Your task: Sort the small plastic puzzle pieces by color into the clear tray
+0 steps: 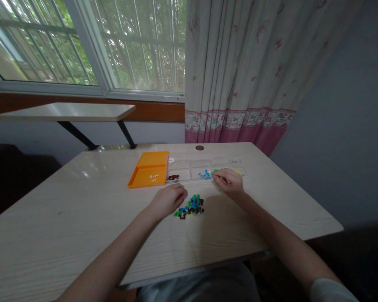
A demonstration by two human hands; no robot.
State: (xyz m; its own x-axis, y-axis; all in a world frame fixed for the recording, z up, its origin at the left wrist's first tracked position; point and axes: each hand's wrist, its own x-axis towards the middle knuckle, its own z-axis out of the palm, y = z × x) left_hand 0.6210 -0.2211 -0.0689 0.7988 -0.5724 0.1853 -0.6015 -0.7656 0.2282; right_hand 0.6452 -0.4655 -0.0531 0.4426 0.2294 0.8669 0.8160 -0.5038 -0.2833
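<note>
A mixed pile of small green, blue, brown and yellow plastic pieces (192, 206) lies on the table. Just left of it is my left hand (168, 200), its fingers curled closed; whatever they hold, if anything, is hidden. My right hand (229, 181) pinches over the front of a clear compartment tray (193, 161). Green shows at its fingertips, but I cannot tell whether it is a held piece or one in the tray. Sorted by colour in the tray's front row are brown pieces (173, 177), blue pieces (204, 174), green pieces (218, 170) partly behind my right hand, and yellow pieces (238, 170).
An orange tray or lid (148, 161) with a few white pieces (153, 177) adjoins the clear tray on the left. A raised shelf (66, 111) stands on black legs at the back left. Behind the table (97, 226) are a window and a curtain (239, 84).
</note>
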